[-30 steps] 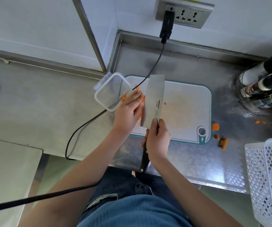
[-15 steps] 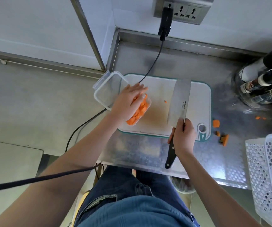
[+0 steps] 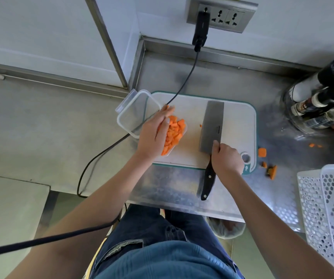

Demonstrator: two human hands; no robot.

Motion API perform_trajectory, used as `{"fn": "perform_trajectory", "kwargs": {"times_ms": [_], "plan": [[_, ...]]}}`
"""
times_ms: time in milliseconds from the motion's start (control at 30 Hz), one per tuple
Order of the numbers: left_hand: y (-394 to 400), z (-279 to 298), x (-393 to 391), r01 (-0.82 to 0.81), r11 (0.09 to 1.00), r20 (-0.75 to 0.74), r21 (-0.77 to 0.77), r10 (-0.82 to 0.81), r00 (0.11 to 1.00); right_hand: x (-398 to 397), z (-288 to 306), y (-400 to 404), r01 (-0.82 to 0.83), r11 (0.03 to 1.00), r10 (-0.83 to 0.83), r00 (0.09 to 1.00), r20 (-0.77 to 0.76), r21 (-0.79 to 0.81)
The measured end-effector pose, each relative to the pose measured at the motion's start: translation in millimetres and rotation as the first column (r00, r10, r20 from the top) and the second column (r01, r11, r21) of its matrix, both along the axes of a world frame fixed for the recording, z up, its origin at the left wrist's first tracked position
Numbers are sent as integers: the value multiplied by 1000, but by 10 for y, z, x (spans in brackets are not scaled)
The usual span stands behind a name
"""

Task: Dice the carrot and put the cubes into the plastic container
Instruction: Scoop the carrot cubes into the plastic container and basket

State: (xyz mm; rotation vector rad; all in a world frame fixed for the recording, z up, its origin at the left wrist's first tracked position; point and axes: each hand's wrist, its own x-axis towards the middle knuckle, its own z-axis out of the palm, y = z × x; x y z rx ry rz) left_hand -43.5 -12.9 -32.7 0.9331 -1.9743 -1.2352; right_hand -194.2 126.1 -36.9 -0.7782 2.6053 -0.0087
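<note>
A clear plastic container (image 3: 183,135) heaped with orange carrot cubes (image 3: 173,133) sits on the left part of the white cutting board (image 3: 236,125). My left hand (image 3: 153,135) lies over the container's left side, fingers straight and close together, touching the cubes. My right hand (image 3: 225,158) grips the cleaver (image 3: 211,125) where blade meets black handle. The wide blade lies flat on the middle of the board. One tiny carrot bit (image 3: 200,125) lies just left of the blade.
A clear lid (image 3: 132,113) rests at the board's far-left corner. A black cable (image 3: 184,83) runs from the wall socket across that corner. Carrot scraps (image 3: 262,152) lie right of the board. Bottles (image 3: 321,105) stand far right, white perforated baskets (image 3: 331,208) near right.
The cleaver has swung from the board's left side to its middle. My left hand left the blade and settled on the container, whose carrot cubes now show.
</note>
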Motion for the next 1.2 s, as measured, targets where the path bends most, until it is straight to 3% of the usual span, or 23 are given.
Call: {"fn": "perform_trajectory", "kwargs": {"times_ms": [67,133,200,267,300,367,467,567,700,967,1067,1200], "plan": [[9,-14,97,-59,998,51,-7,59,997,-63,44,-59,-53,989,53,999,-2,139],[46,-30,210,-91,995,84,-26,93,992,-99,122,-90,-59,986,69,996,-62,159],[100,-60,342,-89,993,114,-79,97,989,-28,175,-93,-37,992,22,992,-127,-118],[143,-84,459,-50,987,187,-155,78,979,187,226,-177,-25,861,1,999,-46,-509],[162,-106,507,-2,981,245,-196,51,968,315,227,-266,-13,801,55,997,52,-599],[203,-159,581,150,943,434,-297,-7,901,539,196,-474,-22,781,194,958,210,-624],[214,-227,650,313,870,627,-381,-5,779,753,107,-677,-162,839,294,939,181,-520],[164,-243,651,299,877,610,-377,-8,792,853,5,-715,-250,870,312,947,82,-425],[143,-204,602,254,925,563,-282,-55,825,909,39,-767,-221,858,293,952,88,-464],[3,-143,185,462,862,518,-208,-304,800,672,71,-540,-117,878,135,991,7,-464],[42,-144,109,481,853,514,-200,-327,793,546,100,-443,-21,845,93,990,109,-534],[119,-121,214,423,873,492,-242,-265,829,428,182,-304,294,654,-66,940,335,-697]]}}
